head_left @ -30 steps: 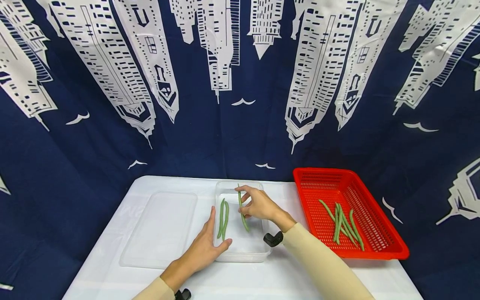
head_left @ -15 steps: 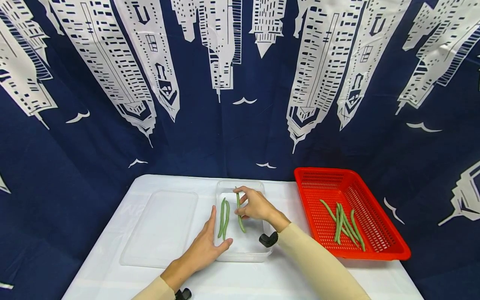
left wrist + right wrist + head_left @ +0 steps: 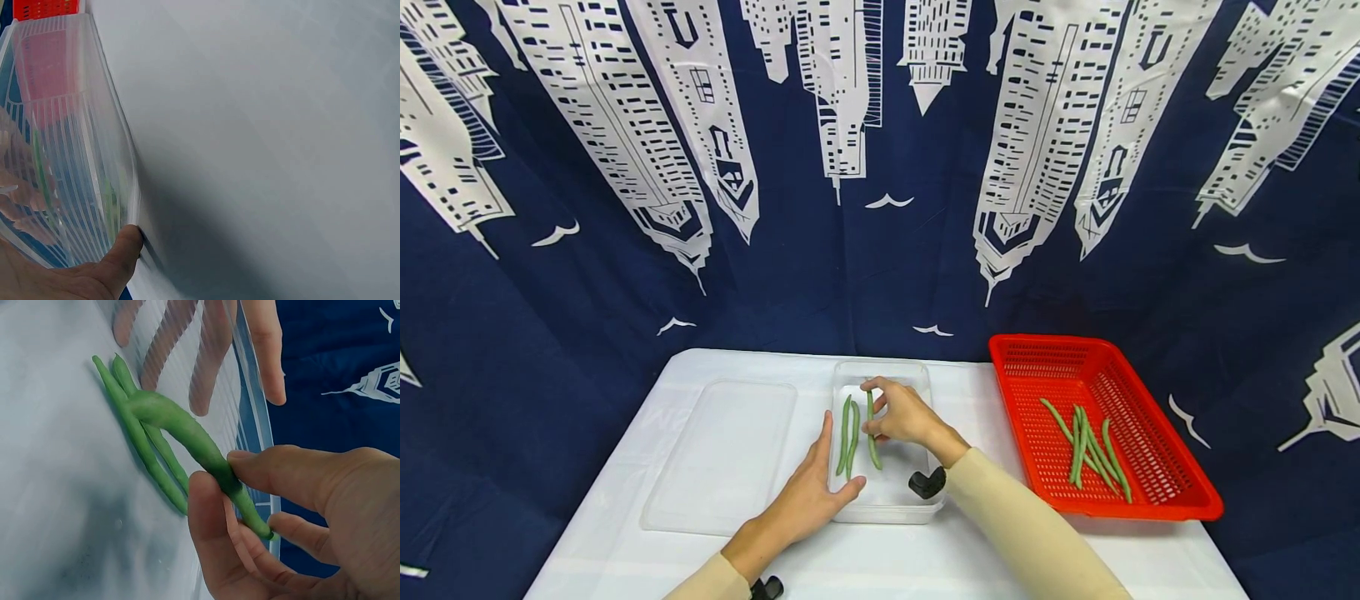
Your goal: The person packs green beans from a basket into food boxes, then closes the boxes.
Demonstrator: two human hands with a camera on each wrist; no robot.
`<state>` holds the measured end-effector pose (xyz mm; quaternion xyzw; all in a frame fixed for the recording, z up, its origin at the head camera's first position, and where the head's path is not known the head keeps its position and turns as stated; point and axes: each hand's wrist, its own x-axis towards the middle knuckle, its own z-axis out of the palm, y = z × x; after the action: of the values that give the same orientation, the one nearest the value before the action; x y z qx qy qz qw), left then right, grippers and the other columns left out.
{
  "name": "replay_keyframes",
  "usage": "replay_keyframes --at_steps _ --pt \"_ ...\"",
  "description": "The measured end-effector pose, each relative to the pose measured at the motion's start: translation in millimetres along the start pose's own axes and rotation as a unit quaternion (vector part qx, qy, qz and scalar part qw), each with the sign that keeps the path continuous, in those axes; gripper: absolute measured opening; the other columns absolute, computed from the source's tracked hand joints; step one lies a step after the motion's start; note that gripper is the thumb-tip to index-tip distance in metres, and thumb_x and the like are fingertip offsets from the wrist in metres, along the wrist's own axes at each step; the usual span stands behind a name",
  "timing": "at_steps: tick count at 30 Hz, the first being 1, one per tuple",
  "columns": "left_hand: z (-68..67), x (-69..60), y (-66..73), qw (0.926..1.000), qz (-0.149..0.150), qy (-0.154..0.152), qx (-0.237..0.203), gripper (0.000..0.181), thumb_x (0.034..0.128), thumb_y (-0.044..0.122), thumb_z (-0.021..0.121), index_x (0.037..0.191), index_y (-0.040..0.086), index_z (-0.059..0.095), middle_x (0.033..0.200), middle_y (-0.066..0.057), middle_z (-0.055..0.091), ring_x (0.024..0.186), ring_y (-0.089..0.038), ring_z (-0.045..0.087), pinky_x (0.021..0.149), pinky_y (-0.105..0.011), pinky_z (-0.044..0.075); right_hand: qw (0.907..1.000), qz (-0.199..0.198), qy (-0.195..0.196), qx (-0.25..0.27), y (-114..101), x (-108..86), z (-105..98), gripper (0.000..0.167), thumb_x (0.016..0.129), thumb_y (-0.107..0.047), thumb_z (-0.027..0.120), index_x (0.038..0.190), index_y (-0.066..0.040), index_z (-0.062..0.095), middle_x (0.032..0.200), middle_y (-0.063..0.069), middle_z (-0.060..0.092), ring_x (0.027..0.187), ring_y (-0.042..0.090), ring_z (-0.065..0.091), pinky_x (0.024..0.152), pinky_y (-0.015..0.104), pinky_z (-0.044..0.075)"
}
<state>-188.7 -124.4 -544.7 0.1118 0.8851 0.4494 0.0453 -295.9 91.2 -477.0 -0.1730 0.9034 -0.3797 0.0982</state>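
Observation:
A clear plastic box (image 3: 887, 515) stands mid-table with two green beans (image 3: 844, 437) lying side by side along its left part. Over the box, my right hand (image 3: 904, 414) pinches a third green bean (image 3: 187, 434) between thumb and fingertips; in the right wrist view it is curved and held close to the other two. My left hand (image 3: 808, 492) rests against the box's left wall and near corner with its fingers straight. In the left wrist view the left thumb (image 3: 122, 259) touches the outside of the ribbed wall.
To the right, a red perforated basket (image 3: 1180, 487) holds several more green beans (image 3: 1078, 450). A flat translucent lid (image 3: 718, 458) lies left of the box on the white table (image 3: 850, 567). Behind the table hangs a navy cloth (image 3: 790, 292) printed with white buildings.
My right hand has moved left and a little lower with the bean, bringing it nearer the two lying beans. The left hand has stayed at the box.

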Motion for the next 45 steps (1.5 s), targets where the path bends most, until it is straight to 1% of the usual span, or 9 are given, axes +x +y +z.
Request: replay_keyframes --at_steps 3,7,16,20,23,28,33,40,45 --pt "-0.1 0.1 1.1 1.0000 0.002 0.002 -0.001 0.121 0.1087 0.045 0.082 0.189 0.012 -0.003 0.188 -0.033 0.031 0.168 -0.054 0.047 0.134 -0.074 0.042 0.9999 0.012 -0.008 0.004 1 -0.6 1 0.075 0.092 -0.005 0.099 0.159 -0.006 0.065 0.125 0.022 0.083 0.068 0.020 0.085 0.100 0.049 0.070" --pt "0.1 -0.2 2.1 1.0000 0.006 0.005 -0.002 0.121 0.1087 0.044 0.082 0.189 0.012 -0.003 0.187 -0.034 0.032 0.165 -0.053 0.050 0.132 -0.074 0.044 0.9994 0.029 -0.016 0.014 4 -1.2 2 0.076 0.092 -0.004 0.097 0.160 -0.005 0.064 0.128 0.027 0.082 0.071 0.024 0.086 0.089 0.040 0.072" --pt "0.0 0.8 0.9 1.0000 0.007 0.005 -0.003 0.121 0.1091 0.043 0.082 0.189 0.011 -0.003 0.186 -0.035 0.032 0.166 -0.055 0.049 0.131 -0.075 0.044 0.9993 0.028 -0.015 0.018 5 -4.8 -2 0.070 0.096 -0.005 0.093 0.160 -0.006 0.065 0.131 0.026 0.081 0.071 0.023 0.086 0.076 0.034 0.070" --pt "-0.5 0.3 1.4 1.0000 0.004 0.006 0.000 0.121 0.1089 0.044 0.082 0.189 0.012 -0.003 0.187 -0.034 0.032 0.167 -0.054 0.047 0.132 -0.075 0.043 0.9997 0.020 0.001 0.016 5 -7.9 -5 0.063 0.099 -0.008 0.091 0.158 -0.006 0.067 0.127 0.021 0.082 0.073 0.025 0.087 0.078 0.031 0.067" --pt "-1.1 0.2 2.0 1.0000 0.001 0.005 -0.003 0.120 0.1090 0.045 0.082 0.189 0.012 -0.002 0.188 -0.034 0.031 0.169 -0.054 0.045 0.134 -0.075 0.041 0.9995 0.015 0.020 0.020 5 -10.3 -9 0.058 0.101 -0.009 0.089 0.156 -0.005 0.070 0.122 0.016 0.083 0.073 0.024 0.087 0.075 0.030 0.066" --pt "-1.4 1.4 0.6 1.0000 -0.003 0.005 0.001 0.120 0.1092 0.045 0.082 0.189 0.011 -0.001 0.189 -0.032 0.031 0.171 -0.053 0.042 0.136 -0.073 0.039 0.9980 0.015 0.049 0.037 4 -15.0 -16 0.049 0.103 -0.008 0.087 0.150 -0.009 0.075 0.116 0.012 0.083 0.073 0.023 0.087 0.069 0.030 0.066" --pt "-1.0 2.3 -1.6 0.9999 -0.004 0.008 0.010 0.120 0.1094 0.046 0.081 0.189 0.012 -0.002 0.189 -0.031 0.030 0.173 -0.052 0.040 0.138 -0.073 0.037 0.9965 0.004 0.068 0.049 5 -21.2 -26 0.042 0.104 -0.007 0.084 0.146 -0.010 0.078 0.113 0.011 0.083 0.071 0.019 0.085 0.070 0.033 0.068" --pt "0.1 2.7 -1.5 0.9999 -0.002 0.009 0.007 0.120 0.1089 0.046 0.082 0.189 0.012 -0.001 0.190 -0.031 0.029 0.174 -0.052 0.038 0.138 -0.073 0.037 0.9937 -0.002 0.088 0.069 15 -31.7 -41 0.038 0.105 -0.002 0.077 0.143 -0.007 0.079 0.111 0.013 0.083 0.073 0.017 0.083 0.071 0.041 0.073" --pt "0.9 1.9 -0.7 1.0000 0.001 0.008 0.000 0.120 0.1091 0.046 0.082 0.189 0.013 -0.002 0.192 -0.029 0.026 0.176 -0.051 0.034 0.140 -0.073 0.033 0.9924 0.002 0.102 0.069 25 -42.2 -53 0.036 0.105 -0.001 0.075 0.141 -0.006 0.079 0.111 0.014 0.083 0.077 0.019 0.084 0.069 0.038 0.072"
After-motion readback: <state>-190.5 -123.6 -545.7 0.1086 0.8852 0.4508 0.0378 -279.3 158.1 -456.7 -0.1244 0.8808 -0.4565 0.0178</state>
